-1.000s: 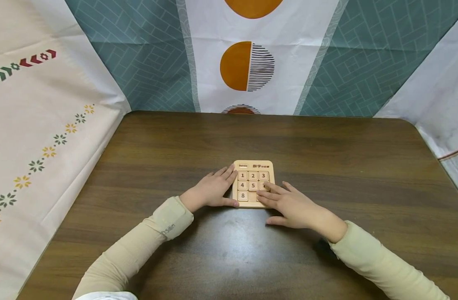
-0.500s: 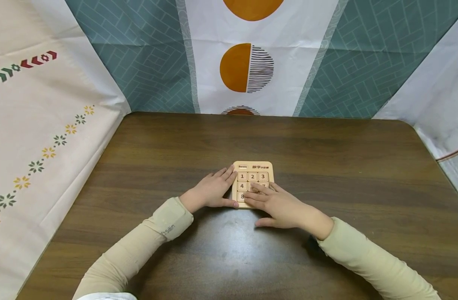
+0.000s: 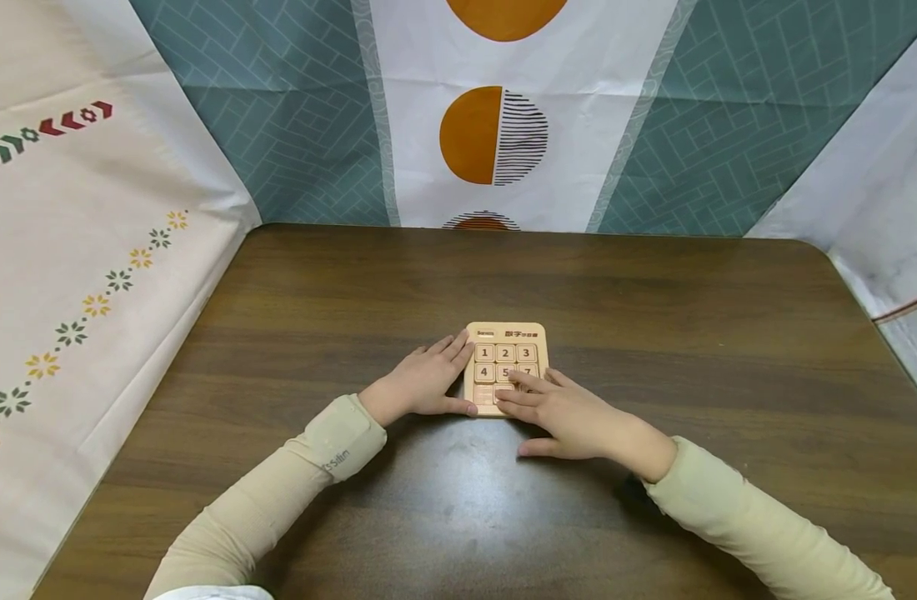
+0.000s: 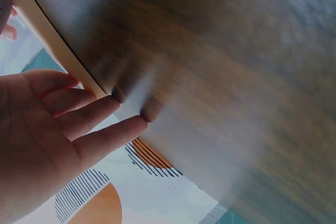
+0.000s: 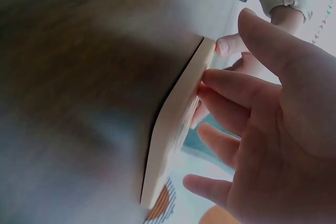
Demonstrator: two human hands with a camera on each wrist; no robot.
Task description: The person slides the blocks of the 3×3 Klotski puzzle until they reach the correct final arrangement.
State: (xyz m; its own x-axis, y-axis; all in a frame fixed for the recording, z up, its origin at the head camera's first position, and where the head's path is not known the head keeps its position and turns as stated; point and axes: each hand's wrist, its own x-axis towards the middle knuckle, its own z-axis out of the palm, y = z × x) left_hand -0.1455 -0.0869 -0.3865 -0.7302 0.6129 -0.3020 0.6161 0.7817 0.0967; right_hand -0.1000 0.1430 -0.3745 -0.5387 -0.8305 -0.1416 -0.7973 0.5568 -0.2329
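A light wooden number slide puzzle [image 3: 513,331] lies flat on the table. Tiles 1, 2, 3 form its top row, with 4, 5 and 7 below. The bottom-left slot is bare. Beside it sits a tile [image 3: 500,392] partly covered by a right fingertip; the bottom-right corner is hidden. My left hand [image 3: 432,379] rests along the puzzle's left edge, fingers extended, thumb at the near-left corner. My right hand [image 3: 574,417] reaches over from the right, its fingertips on the lower tiles and its thumb apart from the board. In the right wrist view the puzzle's side [image 5: 170,124] shows under those fingertips.
The puzzle rests on a dark brown wooden table [image 3: 353,283]. A patterned cloth [image 3: 293,125] hangs along the far edge. White cloth [image 3: 91,333] with flower motifs borders the left side, and pale cloth [image 3: 879,200] the right.
My right hand moved left over the bottom row, then slightly back right. The 8 tile slid from the bottom-left slot to the right, leaving that slot bare. My left hand stayed put.
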